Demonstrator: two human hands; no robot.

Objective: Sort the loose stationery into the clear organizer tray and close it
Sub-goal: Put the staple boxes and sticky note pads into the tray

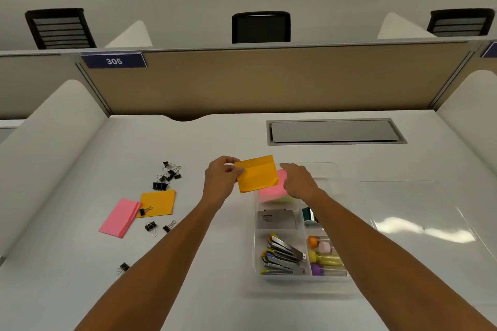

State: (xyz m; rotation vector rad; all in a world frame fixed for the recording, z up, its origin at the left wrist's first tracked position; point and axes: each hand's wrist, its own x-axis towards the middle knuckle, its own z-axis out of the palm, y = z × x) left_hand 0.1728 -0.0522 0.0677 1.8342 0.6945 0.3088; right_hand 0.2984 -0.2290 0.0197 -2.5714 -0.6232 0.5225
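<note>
Tray (256,271) of clear plastic is sitting on the white desk (215,290), right of middle and near the person. Its near compartments are holding staplers (282,256) on the left and coloured round-headed pieces (324,255) on the right; a grey box (277,219) is lying in the middle left compartment, and pink and yellowish note pads (271,192) are lying in the far left one. The clear lid (419,226) is lying flat on the desk just right of the tray.

An orange note pad (256,173) is hanging over the tray's far left corner, tilted, pinched at its left edge by the left hand (222,177), thumb in front and fingers behind. The right hand (298,180) is hovering over the far compartment with its fingers loosely curled beside the pad's right edge; whether they are touching it I cannot tell.

Further left on the desk, another orange pad (157,203) and a pink pad (118,217) are lying side by side, with black binder clips (168,176) scattered around them. A grey cable hatch (333,130) is sitting at the far right.
</note>
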